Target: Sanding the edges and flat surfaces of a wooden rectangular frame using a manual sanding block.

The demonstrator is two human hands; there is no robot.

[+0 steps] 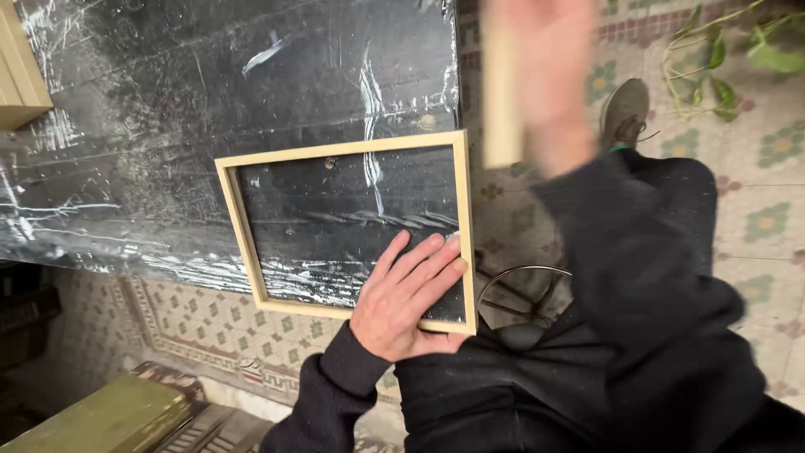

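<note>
A light wooden picture frame [239, 220] lies flat on a scratched black worktop [168, 101]. My left hand [404, 295] presses on the frame's near right corner, fingers spread over the glass and rail. My right hand [547, 80] is raised above the worktop's right edge and blurred by motion. It grips a pale wooden block or stick [501, 92] held upright. Both arms are in dark sleeves.
Patterned floor tiles [771, 218] lie to the right, with my shoe [625, 113] and a green plant [721, 50] on them. A metal stool ring [520, 289] shows below the frame. A wooden box corner [17, 75] sits top left, a green object [109, 415] bottom left.
</note>
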